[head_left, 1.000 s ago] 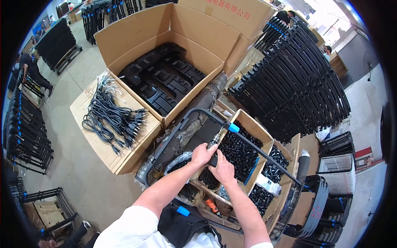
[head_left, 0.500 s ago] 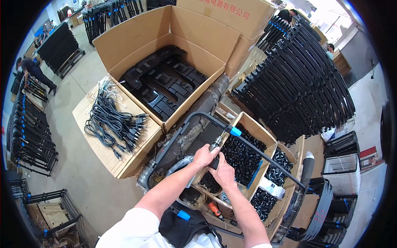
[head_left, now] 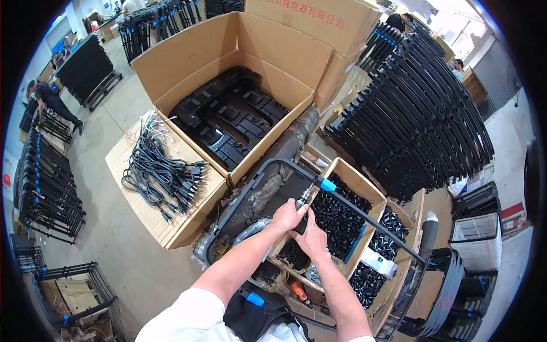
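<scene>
Both hands are closed around a power screwdriver (head_left: 303, 198) with a metal chuck and a dark body. My left hand (head_left: 288, 215) wraps its front part just behind the chuck. Behind it, my right hand (head_left: 311, 238) grips the dark rear part. The tool's tip points up and away, close to a blue clip (head_left: 328, 184) on a black tubular frame (head_left: 373, 222). Whether the tip touches the frame, I cannot tell. Below the frame's bar stands a wooden parts box (head_left: 342, 166) holding many small black parts (head_left: 339, 222).
Left of the frame, a large carton (head_left: 285, 45) holds black moulded panels (head_left: 228, 114). Bundled black cables (head_left: 156, 174) lie on its flap. An orange-and-black tool (head_left: 298, 290) rests near my body. Stacked black frames (head_left: 416, 114) stand at the right. A person (head_left: 54, 102) bends over racks far left.
The whole scene has shifted slightly rightward in the picture. Both hands keep their grip on the screwdriver, close to the same clip.
</scene>
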`<state>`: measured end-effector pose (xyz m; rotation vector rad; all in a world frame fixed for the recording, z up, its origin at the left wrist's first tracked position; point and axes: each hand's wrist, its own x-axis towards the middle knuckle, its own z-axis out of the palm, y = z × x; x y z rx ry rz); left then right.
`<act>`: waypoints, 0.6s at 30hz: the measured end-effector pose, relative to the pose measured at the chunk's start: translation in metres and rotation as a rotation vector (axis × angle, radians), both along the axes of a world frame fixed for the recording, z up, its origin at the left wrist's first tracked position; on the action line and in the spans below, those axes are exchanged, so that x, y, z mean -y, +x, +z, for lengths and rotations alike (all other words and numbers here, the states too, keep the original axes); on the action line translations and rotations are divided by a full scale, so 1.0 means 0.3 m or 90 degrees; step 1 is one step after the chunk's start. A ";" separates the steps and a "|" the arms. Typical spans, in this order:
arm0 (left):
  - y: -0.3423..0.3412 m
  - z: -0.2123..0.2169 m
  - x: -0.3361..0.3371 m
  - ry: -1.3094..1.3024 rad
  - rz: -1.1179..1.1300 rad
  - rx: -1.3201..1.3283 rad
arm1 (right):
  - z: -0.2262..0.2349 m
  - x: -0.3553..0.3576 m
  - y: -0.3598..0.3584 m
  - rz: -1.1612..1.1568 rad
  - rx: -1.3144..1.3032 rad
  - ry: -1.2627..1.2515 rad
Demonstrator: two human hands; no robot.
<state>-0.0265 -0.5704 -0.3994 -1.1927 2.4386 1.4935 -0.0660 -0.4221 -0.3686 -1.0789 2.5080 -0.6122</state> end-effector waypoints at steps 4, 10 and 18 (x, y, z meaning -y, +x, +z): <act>0.000 0.016 0.014 -0.001 -0.001 0.012 | 0.031 0.027 0.009 -0.028 0.042 0.043; -0.016 0.009 -0.012 -0.002 0.028 -0.024 | -0.004 0.013 0.007 -0.003 0.052 -0.020; 0.051 0.013 -0.018 0.029 0.032 -0.055 | -0.045 0.008 0.062 0.009 0.012 -0.071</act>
